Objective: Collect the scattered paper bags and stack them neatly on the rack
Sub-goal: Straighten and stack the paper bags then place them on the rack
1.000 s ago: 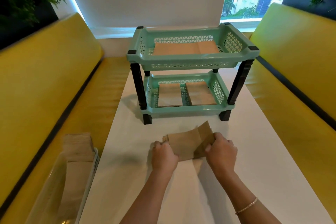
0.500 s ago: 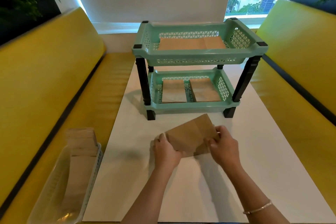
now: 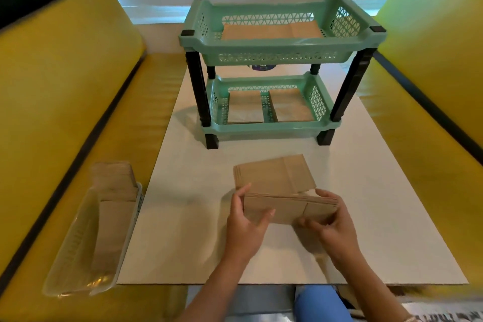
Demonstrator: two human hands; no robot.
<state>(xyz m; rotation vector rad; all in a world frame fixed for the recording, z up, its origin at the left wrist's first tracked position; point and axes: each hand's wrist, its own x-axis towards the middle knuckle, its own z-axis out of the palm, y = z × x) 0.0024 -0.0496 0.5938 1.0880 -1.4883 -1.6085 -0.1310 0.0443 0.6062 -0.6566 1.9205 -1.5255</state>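
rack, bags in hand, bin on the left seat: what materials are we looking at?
Rack: mint-green trays, likely moulded plastic with a slight sheen and lattice cut-outs; dark posts, probably plastic too, unclear.
Bags: brown kraft-type paper, matte, with sharp fold creases and thin layered edges, held by the left hand and right hand.
Bin: clear, glossy plastic by the look; the bags inside show through its wall.

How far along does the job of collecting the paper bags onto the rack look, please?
Partly done: the rack already holds bags on its top shelf and two piles on the lower shelf. The left hand and right hand grip a bundle of bags above the table. More wait in the clear bin.
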